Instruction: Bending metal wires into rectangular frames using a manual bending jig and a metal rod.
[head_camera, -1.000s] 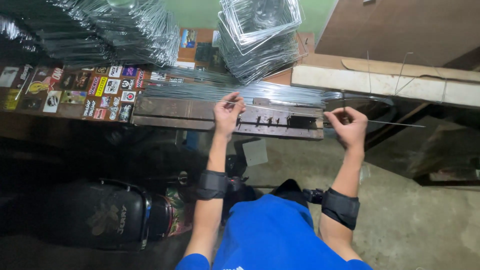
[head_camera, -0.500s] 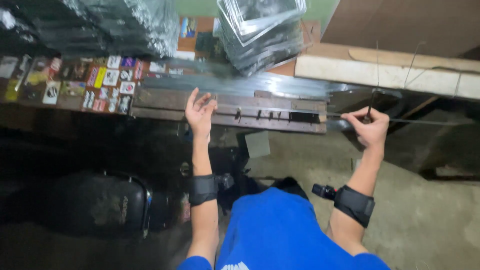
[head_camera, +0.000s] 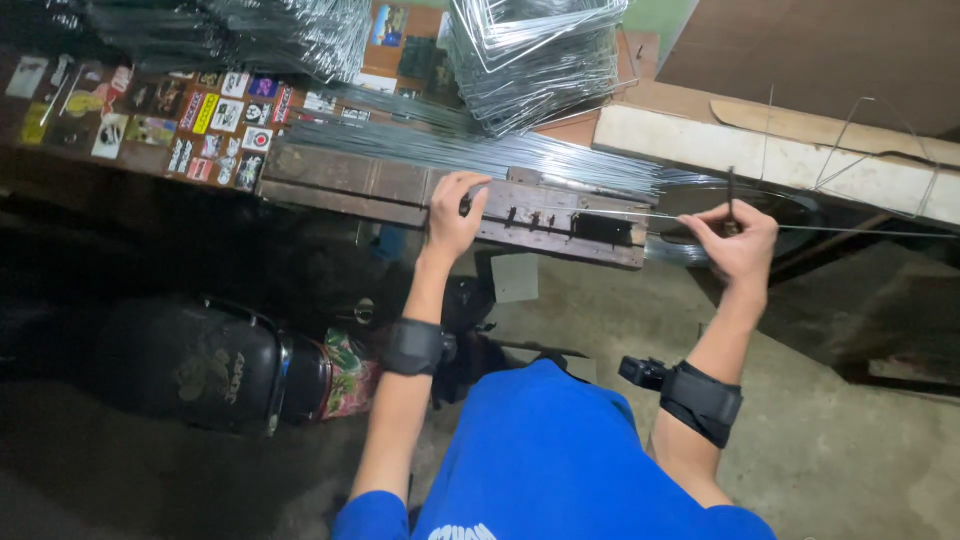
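Workbench: wire between right-hand fingers.

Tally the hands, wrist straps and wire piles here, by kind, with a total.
Hands: 2, left hand and right hand
Wrist straps: 2
Bent-wire frame piles: 2
Straight wire bundle: 1
Total: 7

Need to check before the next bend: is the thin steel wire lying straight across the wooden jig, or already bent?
Straight: the thin steel wire runs level across the wooden jig between left hand and right hand.
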